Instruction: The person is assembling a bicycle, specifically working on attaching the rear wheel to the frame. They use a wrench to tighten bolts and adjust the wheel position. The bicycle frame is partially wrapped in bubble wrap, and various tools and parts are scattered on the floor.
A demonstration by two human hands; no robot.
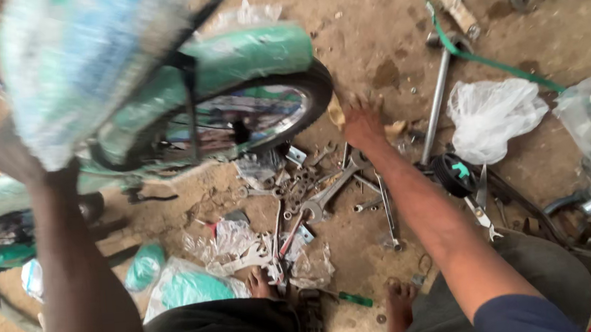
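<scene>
On the far left my left hand (12, 153) is raised up close to the camera against the wrapped bicycle frame (84, 71), but it is blurred and half hidden, so I cannot tell whether its fingers are closed around the frame or only pressed to it. The bicycle stands over the dirt floor (370, 43), most of its tubes and the green mudguard (248, 51) still in plastic wrap, so I judge the job to be early: wheel (262, 115) fitted, wrapping on, loose parts lying about. The frame's long axis runs from lower left up toward the right, with the wheel at the right end. Below the wheel a heap of spanners (327, 195) lies scattered, mostly pointing toward it, with torn plastic bags (230, 241) and my bare feet (260, 283) near the bottom. My right hand (362, 125) reaches out just past the tyre, fingers spread and lowered onto the ground beside a small pale scrap, holding nothing that I can see. Farther right lie a metal rod (436, 105), a crumpled white bag (493, 116) and a green strap (495, 64).
</scene>
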